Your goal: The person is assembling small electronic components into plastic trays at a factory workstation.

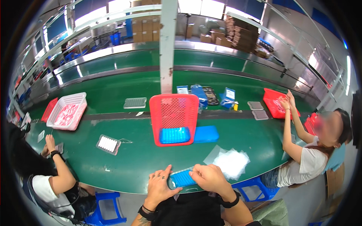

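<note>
At the near edge of the green table lies a small blue ribbed tray (183, 178) with a clear plastic layer around it. My left hand (160, 184) spans its left end, fingertips at the far edge and thumb along the near edge. Curled over the right end, my right hand (211, 179) grips the tray there; its fingertips are partly hidden. A loose pile of clear plastic bags (230, 162) lies just beyond my right hand. Ahead of me a red mesh basket (174, 109) holds blue ribbed pieces (174, 135), with a flat blue stack (206, 134) beside it.
A white post (167, 49) rises behind the basket. A packet of white pieces (108, 144) lies left of centre. Co-workers sit on both sides, near a white basket (71, 109) and a red basket (277, 103). Blue packages (228, 98) lie farther back.
</note>
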### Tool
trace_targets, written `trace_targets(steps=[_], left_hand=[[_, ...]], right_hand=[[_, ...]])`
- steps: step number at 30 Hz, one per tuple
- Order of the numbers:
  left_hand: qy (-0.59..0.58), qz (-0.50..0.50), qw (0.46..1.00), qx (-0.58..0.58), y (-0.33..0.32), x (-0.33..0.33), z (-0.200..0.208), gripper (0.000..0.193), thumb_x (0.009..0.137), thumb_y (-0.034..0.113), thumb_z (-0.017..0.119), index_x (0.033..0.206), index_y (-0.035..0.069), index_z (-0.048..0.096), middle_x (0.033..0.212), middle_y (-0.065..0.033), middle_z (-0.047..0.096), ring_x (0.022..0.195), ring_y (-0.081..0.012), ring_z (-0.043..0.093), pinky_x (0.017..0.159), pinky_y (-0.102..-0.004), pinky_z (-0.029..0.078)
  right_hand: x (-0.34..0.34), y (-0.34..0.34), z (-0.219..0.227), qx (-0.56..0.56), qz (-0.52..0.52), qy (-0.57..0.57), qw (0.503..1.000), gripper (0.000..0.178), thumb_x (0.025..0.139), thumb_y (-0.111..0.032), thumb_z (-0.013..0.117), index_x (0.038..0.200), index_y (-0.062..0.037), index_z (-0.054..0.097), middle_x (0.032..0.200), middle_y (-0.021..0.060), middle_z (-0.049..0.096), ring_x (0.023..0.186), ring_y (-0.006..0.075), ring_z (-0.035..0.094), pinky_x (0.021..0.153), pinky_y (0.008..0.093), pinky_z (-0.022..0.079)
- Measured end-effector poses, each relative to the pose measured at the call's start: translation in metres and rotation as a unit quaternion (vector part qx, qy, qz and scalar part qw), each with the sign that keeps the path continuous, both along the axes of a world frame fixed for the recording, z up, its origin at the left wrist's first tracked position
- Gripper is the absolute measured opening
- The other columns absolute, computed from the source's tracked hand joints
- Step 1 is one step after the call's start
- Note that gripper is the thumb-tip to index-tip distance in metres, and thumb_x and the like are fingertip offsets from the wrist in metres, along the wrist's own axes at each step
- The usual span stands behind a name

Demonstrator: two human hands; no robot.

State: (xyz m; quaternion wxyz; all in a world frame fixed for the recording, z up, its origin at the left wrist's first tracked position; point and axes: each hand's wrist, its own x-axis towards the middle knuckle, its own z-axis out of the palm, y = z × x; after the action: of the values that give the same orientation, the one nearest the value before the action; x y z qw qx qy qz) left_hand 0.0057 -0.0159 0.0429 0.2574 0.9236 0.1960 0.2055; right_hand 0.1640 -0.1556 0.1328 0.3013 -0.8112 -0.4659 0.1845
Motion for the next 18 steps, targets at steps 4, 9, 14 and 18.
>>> trace_targets(steps=[4, 9, 14, 18], left_hand=[[0.002, -0.002, 1.000, -0.007, 0.001, -0.006, -0.002, 0.095, 0.057, 0.042, 0.086, 0.134, 0.002, 0.048, 0.108, -0.0045, 0.065, 0.102, -0.0249, 0.056, 0.090, -0.0403, 0.038], [-0.004, 0.000, 1.000, -0.022, 0.000, -0.011, -0.003, 0.081, 0.059, 0.043, 0.084, 0.126, 0.007, 0.057, 0.108, -0.0060, 0.065, 0.105, -0.0264, 0.056, 0.089, -0.0400, 0.038], [0.004, -0.004, 1.000, -0.021, -0.002, -0.007, -0.002, 0.075, 0.062, 0.045, 0.082, 0.125, 0.011, 0.059, 0.113, -0.0047, 0.065, 0.109, -0.0255, 0.055, 0.092, -0.0396, 0.037], [0.003, 0.000, 1.000, -0.007, 0.000, -0.009, -0.004, 0.074, 0.060, 0.047, 0.082, 0.122, 0.012, 0.061, 0.112, -0.0041, 0.065, 0.108, -0.0250, 0.055, 0.091, -0.0395, 0.038]], right_hand=[[-0.019, 0.028, 0.020, 0.086, 0.133, -0.008, 0.987, 0.027, 0.088, -0.027, 0.060, 0.070, -0.0072, 0.056, 0.060, 0.0131, 0.058, 0.055, 0.0357, 0.056, 0.051, 0.0416, 0.043], [0.008, 0.072, 0.051, 0.201, 0.078, 0.065, 0.974, 0.031, 0.091, -0.023, 0.061, 0.070, -0.0019, 0.053, 0.057, 0.0056, 0.050, 0.054, 0.0106, 0.045, 0.049, 0.0317, 0.039], [0.067, 0.122, 0.008, 0.135, -0.035, -0.023, 0.990, 0.033, 0.089, -0.028, 0.060, 0.076, 0.0021, 0.060, 0.069, 0.0229, 0.061, 0.063, 0.0387, 0.062, 0.057, 0.0453, 0.047], [0.063, 0.125, -0.023, 0.012, -0.077, -0.222, 0.972, 0.036, 0.087, -0.033, 0.062, 0.082, 0.0020, 0.065, 0.073, 0.0275, 0.065, 0.074, 0.0452, 0.066, 0.067, 0.0515, 0.054]])
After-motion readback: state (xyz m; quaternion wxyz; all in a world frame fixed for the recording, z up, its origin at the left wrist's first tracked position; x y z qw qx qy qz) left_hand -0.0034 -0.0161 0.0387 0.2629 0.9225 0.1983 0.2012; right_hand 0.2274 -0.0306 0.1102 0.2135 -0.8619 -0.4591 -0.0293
